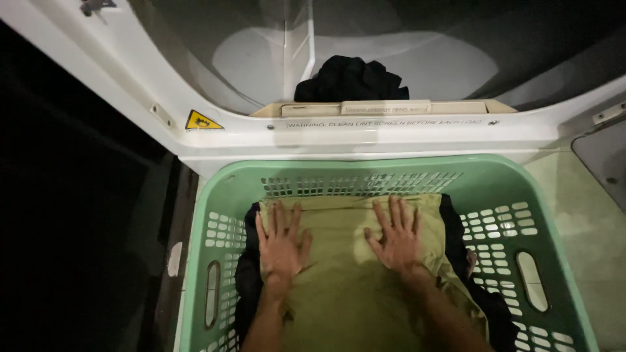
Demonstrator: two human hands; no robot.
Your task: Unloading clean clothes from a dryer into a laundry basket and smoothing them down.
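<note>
1. Landmark: a green basket (502,189) stands just in front of an open white dryer (365,140).
2. Inside the basket lies an olive cloth (345,287), spread over darker clothes (244,280) that show at the basket's left and right walls.
3. The left hand (282,244) lies flat on the olive cloth, toward the basket's left wall, fingers spread and pointing at the basket's far wall. It grips nothing; the palm presses down.
4. The right hand (396,238) lies flat likewise, toward the basket's right wall, fingers splayed, holding nothing, palm on the cloth.
5. Beyond the basket's far wall, a black garment (351,79) sits in the dryer drum, just behind the lint screen (385,107).
6. Step in hand, as I judge it: pressing or smoothing the olive cloth flat into the basket.
7. A next move would seem to call for lifting both palms off the cloth and reaching over the basket's far wall toward the black garment, which is well apart from both hands.
</note>
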